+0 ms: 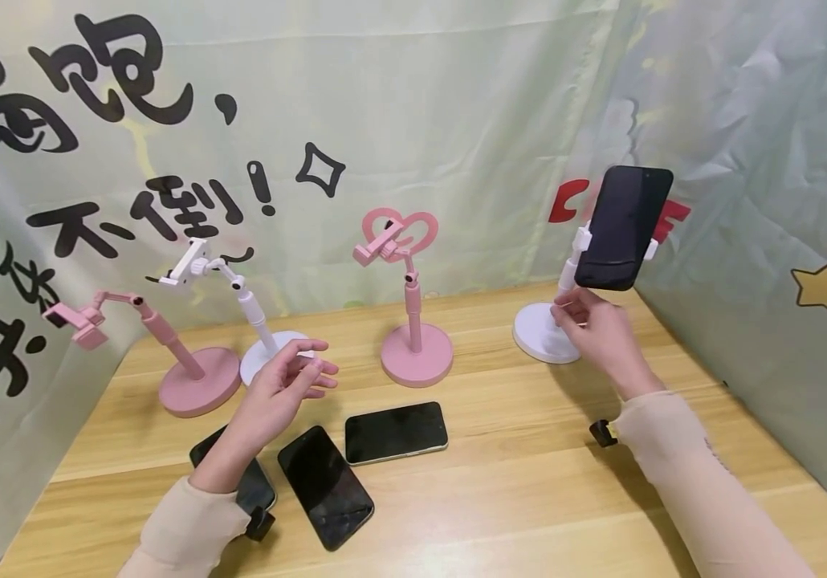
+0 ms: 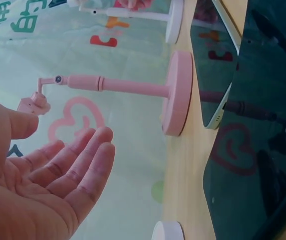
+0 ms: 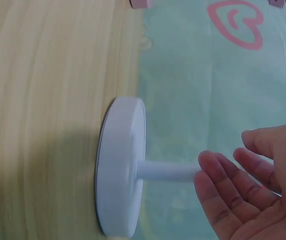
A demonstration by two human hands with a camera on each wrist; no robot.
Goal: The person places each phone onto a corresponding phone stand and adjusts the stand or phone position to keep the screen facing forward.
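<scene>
At the right of the head view, a white phone stand (image 1: 545, 333) carries a dark phone (image 1: 625, 229) upright in its clamp. My right hand (image 1: 597, 333) is beside this stand's post, below the phone. In the right wrist view its loosely bent fingertips (image 3: 208, 167) are right at the white post (image 3: 165, 171), with the thumb apart from them. My left hand (image 1: 287, 389) hovers with relaxed, spread fingers, holding nothing. It overlaps the base of a second white stand (image 1: 258, 317) in the head view. A pink stand (image 1: 417, 353) stands between the hands.
Another pink stand (image 1: 197, 381) is at the far left. Near the front lie a black phone (image 1: 325, 486), a sideways phone (image 1: 395, 433) and a third phone (image 1: 254, 486) partly hidden under my left forearm. A printed cloth (image 1: 486, 144) hangs behind the wooden table (image 1: 515, 498).
</scene>
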